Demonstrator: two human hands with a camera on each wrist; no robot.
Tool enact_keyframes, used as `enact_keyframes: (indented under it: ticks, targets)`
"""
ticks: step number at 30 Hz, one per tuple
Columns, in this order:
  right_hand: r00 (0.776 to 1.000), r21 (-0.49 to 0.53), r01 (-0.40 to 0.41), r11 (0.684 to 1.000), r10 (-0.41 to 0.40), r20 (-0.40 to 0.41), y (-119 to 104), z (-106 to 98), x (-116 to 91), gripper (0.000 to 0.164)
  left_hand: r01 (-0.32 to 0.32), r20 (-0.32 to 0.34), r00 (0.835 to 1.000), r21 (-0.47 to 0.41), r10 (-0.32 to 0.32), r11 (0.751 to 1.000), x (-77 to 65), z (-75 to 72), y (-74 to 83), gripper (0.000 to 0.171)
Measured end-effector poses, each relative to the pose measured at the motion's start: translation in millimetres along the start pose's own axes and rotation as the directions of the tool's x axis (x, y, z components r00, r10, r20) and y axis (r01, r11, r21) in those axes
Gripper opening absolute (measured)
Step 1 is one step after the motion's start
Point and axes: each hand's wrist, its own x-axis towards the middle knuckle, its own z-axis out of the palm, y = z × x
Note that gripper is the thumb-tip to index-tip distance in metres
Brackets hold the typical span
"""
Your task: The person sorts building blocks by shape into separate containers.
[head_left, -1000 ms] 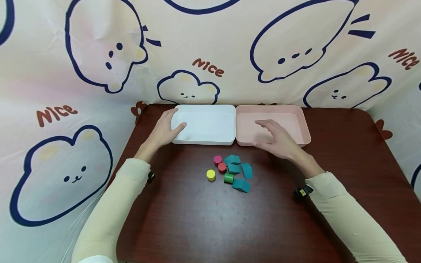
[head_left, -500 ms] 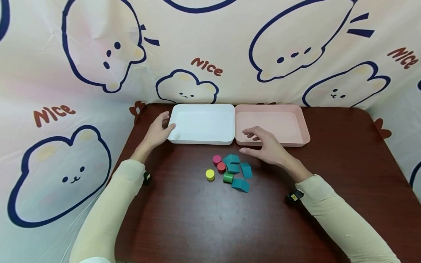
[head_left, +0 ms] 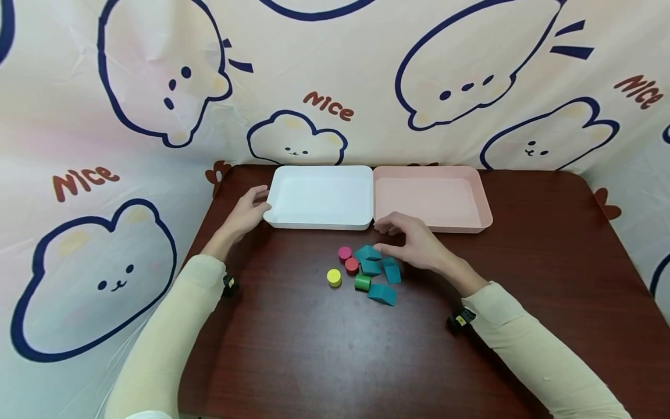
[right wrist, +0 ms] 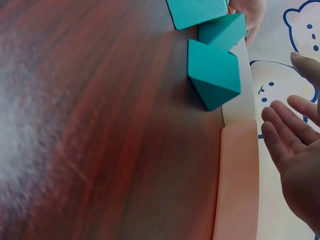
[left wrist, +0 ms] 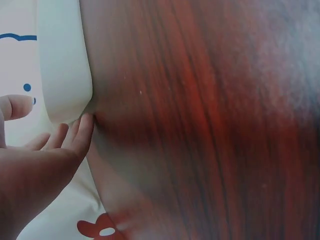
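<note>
In the head view my left hand [head_left: 243,215] is at the left end of the white tray [head_left: 319,226], fingers loosely bent. The left wrist view has its fingertips right at the corner of the tray wall [left wrist: 65,65]. My right hand [head_left: 414,243], holding nothing, hovers by the near left corner of the pink tray [head_left: 455,229], thumb close to a teal wedge block [head_left: 369,252]. Several teal blocks lie in a loose cluster with a green cylinder [head_left: 362,283], a red cylinder [head_left: 352,266] and a magenta cylinder [head_left: 344,254]. A yellow cylinder [head_left: 334,278] stands slightly apart at left.
Both trays sit side by side at the back of the dark wooden table [head_left: 314,361], their bottoms bare. Behind them hangs a pale curtain [head_left: 366,70] with bear drawings.
My left hand has drawn back from over the white tray to its left end. The right hand has moved left and nearer, from over the pink tray to beside the blocks.
</note>
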Motion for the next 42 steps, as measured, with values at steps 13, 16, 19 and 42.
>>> enact_keyframes:
  ticks: [13, 16, 19, 42]
  targets:
    - [0.998, -0.019, -0.016, 1.0, 0.018, 0.064, 8, 18, -3, 0.039, 0.033, 0.031, 0.999, -0.124, -0.029, 0.992, -2.0, -0.5, -10.6, 0.061]
    - [0.997, -0.019, -0.033, 0.999, 0.034, 0.074, 11, 21, -4, 0.038, 0.036, 0.044, 0.999, -0.164, -0.029, 0.986, -2.0, -1.3, -13.1, 0.059]
    - [0.996, -0.022, -0.04, 0.999, 0.042, 0.083, 13, 24, -4, 0.037, 0.041, 0.051, 0.998, -0.195, -0.031, 0.98, -2.3, -2.4, -13.8, 0.058]
    - [0.991, -0.053, -0.068, 0.996, 0.073, 0.108, 12, 27, 0, 0.031, 0.05, 0.042, 0.998, -0.201, -0.042, 0.978, 2.3, -1.0, -13.8, 0.056]
